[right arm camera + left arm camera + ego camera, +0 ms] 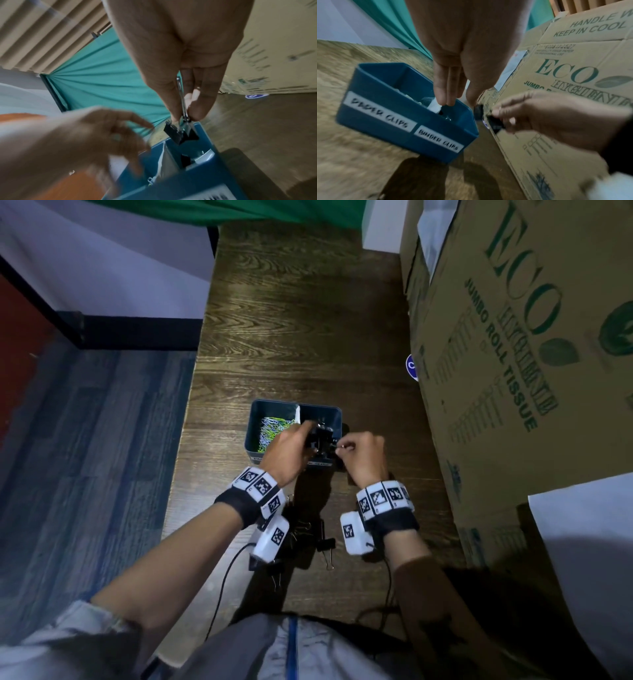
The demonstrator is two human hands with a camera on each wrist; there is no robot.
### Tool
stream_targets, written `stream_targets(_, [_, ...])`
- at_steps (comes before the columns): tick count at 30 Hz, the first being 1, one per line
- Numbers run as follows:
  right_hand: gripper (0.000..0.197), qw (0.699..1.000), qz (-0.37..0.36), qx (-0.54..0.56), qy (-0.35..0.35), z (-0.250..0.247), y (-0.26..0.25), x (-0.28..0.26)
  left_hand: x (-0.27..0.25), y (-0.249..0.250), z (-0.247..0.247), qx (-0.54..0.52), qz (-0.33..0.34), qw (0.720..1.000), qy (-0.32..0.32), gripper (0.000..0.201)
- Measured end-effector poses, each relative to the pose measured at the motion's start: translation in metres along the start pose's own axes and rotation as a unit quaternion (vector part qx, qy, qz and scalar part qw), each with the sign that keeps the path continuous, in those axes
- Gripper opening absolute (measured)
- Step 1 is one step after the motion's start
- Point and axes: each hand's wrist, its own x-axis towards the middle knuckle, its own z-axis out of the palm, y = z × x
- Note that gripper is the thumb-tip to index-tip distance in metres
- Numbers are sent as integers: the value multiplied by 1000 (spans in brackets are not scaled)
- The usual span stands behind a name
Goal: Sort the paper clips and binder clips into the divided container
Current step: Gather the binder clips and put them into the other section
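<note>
The right hand [185, 75] is pinching a black binder clip [180, 133] by its wire handles, thumb against fingers, so the clip body dangles straight down over the blue container [409, 112]. Holding it by the handles probably lets it just drop in without fingers going into the box. It's right above the container's right-side compartment, where other black clips already sit.

The left hand [464, 56] is over the same compartment, fingers pointing down and mostly straight; it looks like there's nothing in it, maybe it just let go, though the fingertips are blurry enough that it's hard to be sure.

The other compartment, left of the divider, has a pile of colourful paper clips [274, 428]. A few more binder clips [322, 542] are lying on the wooden table [301, 337] on the person's side of the container, so the job isn't finished.

Labels on the container's front read "PAPER CLIPS" and "BINDER CLIPS", blurry but legible. The cardboard box [513, 354] to the right of the container says "ECO HYGIENE", "JUMBO ROLL TISSUE", and partly "HANDLE W…" and "KEEP IN COOL".
</note>
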Motion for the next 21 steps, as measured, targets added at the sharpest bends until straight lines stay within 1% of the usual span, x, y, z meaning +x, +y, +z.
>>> stream_targets(2, [17,1000,-7,16,14,-7,-14,11,-15,-9,7,47,-9,999,-22,34])
stream_targets(3, [22,1000,-8,23,18,-9,-19,15,-24,-14,10,61,-16,997,-38,28])
stream_targets(5, [35,999,-16,22,26,-10,-23,15,-44,-25,17,79,-29,994,-69,29])
stream_targets(7, [40,999,-28,9,32,-8,-21,9,-64,-35,23,101,-52,987,-114,38])
stream_targets(9, [38,999,-32,-4,17,-1,-11,-4,-82,-44,29,124,-81,973,-177,54])
stream_targets(11, [36,999,-27,-19,-31,13,8,-21,-99,-52,35,135,-104,958,-230,74])
stream_targets(13, [39,994,-10,-45,-97,31,29,-39,-118,-61,43,141,-114,950,-256,91])
stream_targets(15, [53,983,21,-83,-163,49,51,-58,-136,-69,51,144,-117,945,-268,109])
stream_targets(16, [63,975,39,-107,-191,57,60,-67,-145,-72,57,146,-119,943,-274,117])
stream_targets(18, [90,957,62,-146,-244,70,77,-83,-157,-75,66,166,-111,940,-278,130])
stream_targets(19, [102,949,67,-159,-265,76,82,-90,-162,-75,71,181,-101,940,-273,134])
stream_targets(20, [110,943,65,-176,-276,80,85,-95,-164,-73,75,191,-91,941,-265,136])
stream_targets(21, [113,940,57,-192,-277,85,86,-100,-166,-71,78,194,-83,943,-258,135])
